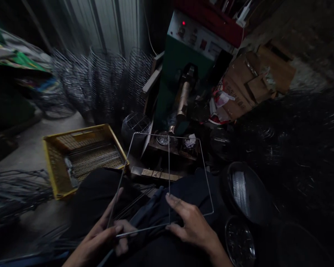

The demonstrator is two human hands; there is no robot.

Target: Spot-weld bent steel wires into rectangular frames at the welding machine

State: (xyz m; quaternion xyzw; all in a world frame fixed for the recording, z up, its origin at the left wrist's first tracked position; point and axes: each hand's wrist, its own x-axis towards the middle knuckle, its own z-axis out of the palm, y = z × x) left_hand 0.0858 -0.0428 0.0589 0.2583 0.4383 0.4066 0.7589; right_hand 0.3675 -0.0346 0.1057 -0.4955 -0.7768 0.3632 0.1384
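- Left hand (107,231) pinches the wire frame's (203,163) near-left corner, fingers closed on it.
- Right hand (193,226) rests fingers spread on the near edge.
- Frame over lap; yellow crate (51,163) at ten o'clock.

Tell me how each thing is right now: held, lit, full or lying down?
Wire frame: held over the lap, one wire down its middle.
Left hand: pinching the frame's near left corner.
Right hand: fingers on the frame's near edge by the middle wire.
Yellow crate: on the floor, wire rods inside.
Machine light: glowing red.
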